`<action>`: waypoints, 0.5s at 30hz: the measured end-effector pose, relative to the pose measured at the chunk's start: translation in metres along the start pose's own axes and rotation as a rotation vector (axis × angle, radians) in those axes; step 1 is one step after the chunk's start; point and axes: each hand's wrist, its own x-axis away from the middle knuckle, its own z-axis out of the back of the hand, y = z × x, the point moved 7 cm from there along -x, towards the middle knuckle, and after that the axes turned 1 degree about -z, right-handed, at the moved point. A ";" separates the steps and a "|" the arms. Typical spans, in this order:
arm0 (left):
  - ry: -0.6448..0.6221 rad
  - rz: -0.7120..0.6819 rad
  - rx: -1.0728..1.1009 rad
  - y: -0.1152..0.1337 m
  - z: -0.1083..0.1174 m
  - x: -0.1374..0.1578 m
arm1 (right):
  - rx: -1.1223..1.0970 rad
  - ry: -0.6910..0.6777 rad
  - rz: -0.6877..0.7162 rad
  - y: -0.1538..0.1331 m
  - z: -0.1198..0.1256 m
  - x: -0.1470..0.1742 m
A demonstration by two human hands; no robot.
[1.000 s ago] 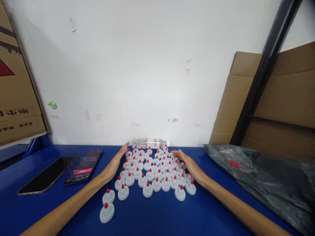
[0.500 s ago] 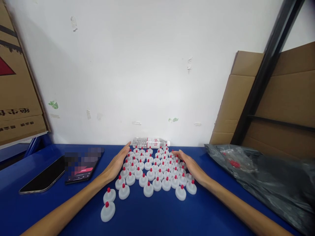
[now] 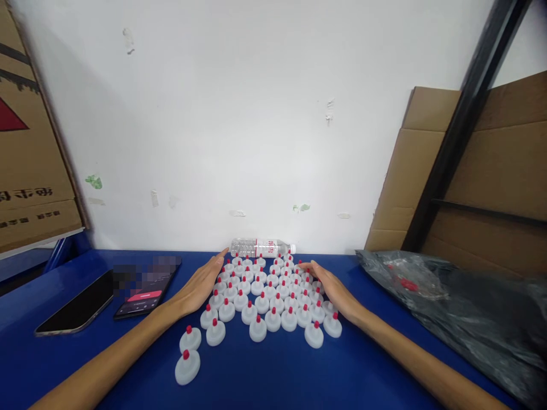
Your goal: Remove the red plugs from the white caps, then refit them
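Observation:
Several white round caps with red tips [image 3: 257,329] stand close together on the blue table [image 3: 265,378]. My left hand [image 3: 200,287] lies along the left side of the group, its fingers stretched out towards the wall and nothing in its grasp. On the opposite side, my right hand [image 3: 335,289] is stretched out with its fingertips at the outer caps; its palm faces inward and it holds nothing. Behind the caps a clear plastic bottle [image 3: 262,248] with a red and white label rests on its side. Two caps [image 3: 187,367] stand apart at the front left.
Two phones lie at the left, a dark one [image 3: 77,304] and one with a lit screen [image 3: 147,290]. A grey plastic bag [image 3: 448,307] with a clear packet [image 3: 416,280] on it is at the right. Cardboard [image 3: 36,142] stands at the left, beside the white wall [image 3: 256,114].
My left hand has turned slightly, showing more of its back. My right hand and the caps look almost unchanged.

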 end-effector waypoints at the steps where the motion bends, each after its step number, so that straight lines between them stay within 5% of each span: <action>1: -0.009 0.005 -0.054 -0.004 -0.001 -0.001 | 0.003 0.002 -0.001 -0.001 0.000 0.000; 15: -0.083 -0.094 -0.494 -0.030 -0.006 -0.007 | 0.038 0.018 -0.031 -0.003 0.001 0.003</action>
